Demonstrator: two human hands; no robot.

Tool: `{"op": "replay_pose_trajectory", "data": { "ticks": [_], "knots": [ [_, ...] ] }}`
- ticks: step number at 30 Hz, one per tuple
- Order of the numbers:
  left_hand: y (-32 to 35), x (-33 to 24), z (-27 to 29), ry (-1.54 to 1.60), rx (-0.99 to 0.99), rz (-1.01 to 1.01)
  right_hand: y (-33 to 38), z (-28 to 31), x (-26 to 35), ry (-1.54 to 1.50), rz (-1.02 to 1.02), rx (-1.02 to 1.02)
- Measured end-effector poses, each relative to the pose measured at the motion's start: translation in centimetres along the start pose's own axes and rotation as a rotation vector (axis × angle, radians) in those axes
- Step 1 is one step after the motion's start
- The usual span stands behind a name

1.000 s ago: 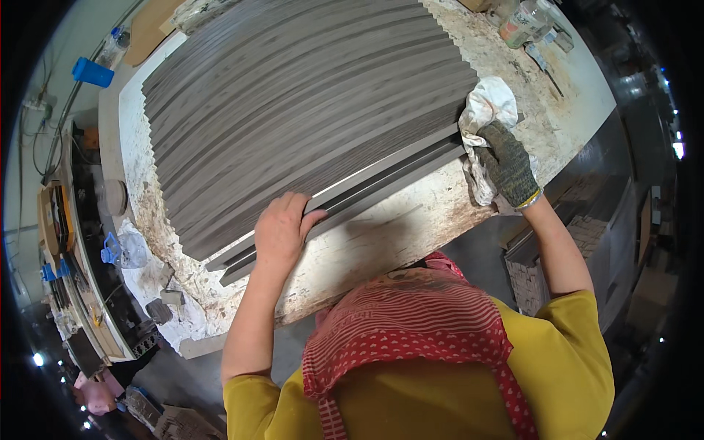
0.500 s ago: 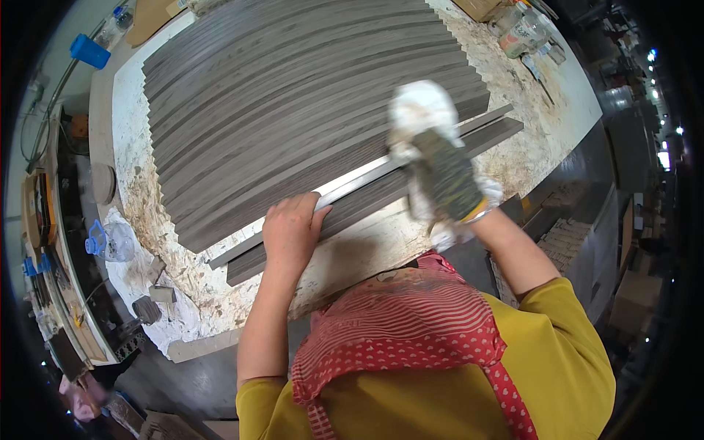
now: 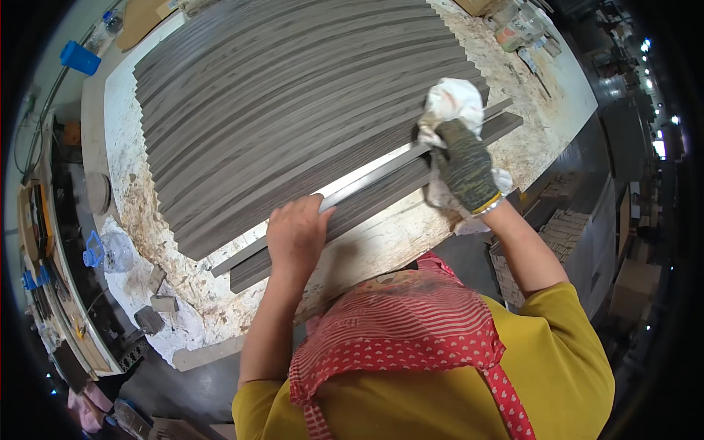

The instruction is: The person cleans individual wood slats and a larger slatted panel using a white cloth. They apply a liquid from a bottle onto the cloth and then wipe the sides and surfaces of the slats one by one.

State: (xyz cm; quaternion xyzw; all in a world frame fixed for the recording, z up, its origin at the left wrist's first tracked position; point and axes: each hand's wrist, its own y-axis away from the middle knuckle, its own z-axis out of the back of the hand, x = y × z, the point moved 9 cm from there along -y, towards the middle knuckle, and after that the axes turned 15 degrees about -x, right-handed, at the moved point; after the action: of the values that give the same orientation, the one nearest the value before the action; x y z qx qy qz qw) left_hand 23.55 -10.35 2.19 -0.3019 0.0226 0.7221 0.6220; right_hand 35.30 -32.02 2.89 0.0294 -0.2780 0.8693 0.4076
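Observation:
My bare left hand (image 3: 297, 231) is closed around the near end of a narrow grey wood-grain strip (image 3: 374, 174), whose upward edge is pale and shiny. Around a white cloth (image 3: 453, 104), stained in places, the fingers of my gloved right hand (image 3: 467, 165) are closed. The cloth presses on the strip toward its far right end and hides part of it. A second grey strip (image 3: 370, 194) lies just on my side of the held one. Beyond both, many matching strips lie side by side in a broad stack (image 3: 301, 110).
A stained white worktable (image 3: 543, 132) carries everything. At its left lie a plastic jug with a blue handle (image 3: 114, 251), small blocks (image 3: 164, 303) and a crumpled white sheet (image 3: 180, 330). Bottles (image 3: 521, 33) stand at the far right corner. A blue cup (image 3: 80, 58) is at far left.
My right hand has slid the cloth to the right along the strip, toward its far end. My left hand keeps its hold, and the view has shifted slightly.

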Motion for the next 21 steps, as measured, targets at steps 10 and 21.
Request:
{"op": "replay_pose_trajectory", "data": {
  "ticks": [10, 21],
  "knots": [
    [0.2, 0.1, 0.3, 0.006, 0.041, 0.028, -1.3, 4.5, -6.8, 0.0, -0.272, -0.112],
    [-0.5, -0.1, 0.5, -0.011, 0.088, 0.058, 2.7, -0.5, -4.2, -0.187, -0.021, -0.149]
  ]
}}
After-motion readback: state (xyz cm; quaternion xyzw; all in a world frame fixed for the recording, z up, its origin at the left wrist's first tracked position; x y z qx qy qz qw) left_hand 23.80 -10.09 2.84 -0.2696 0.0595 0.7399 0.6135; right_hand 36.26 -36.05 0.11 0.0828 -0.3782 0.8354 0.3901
